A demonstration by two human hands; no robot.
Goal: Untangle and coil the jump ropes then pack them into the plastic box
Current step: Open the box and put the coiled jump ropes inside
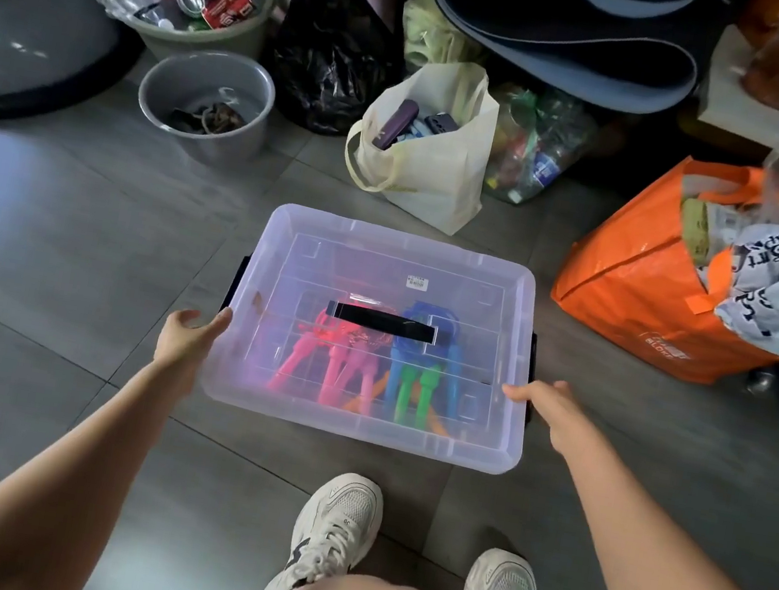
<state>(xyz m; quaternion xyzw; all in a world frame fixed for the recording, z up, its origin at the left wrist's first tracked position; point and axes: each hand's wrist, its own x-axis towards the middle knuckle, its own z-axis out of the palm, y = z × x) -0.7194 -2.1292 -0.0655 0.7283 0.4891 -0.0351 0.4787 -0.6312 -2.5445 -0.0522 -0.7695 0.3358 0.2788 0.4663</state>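
One translucent rectangular plastic box [355, 434], lid fitted, stands on the grey tiled floor [54, 241], just ahead of two white sneakers [337, 516]. Coiled jump ropes [365, 367] with pink, blue, green and orange handles lie inside, toward the near edge; their number is unclear through the lid. The left hand [190, 334] grips the box's left edge. The right hand [558, 410] grips its right edge.

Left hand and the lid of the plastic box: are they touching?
Touching. The head view shows the left hand with its thumb tip against the left edge of the lid, with no gap between them.
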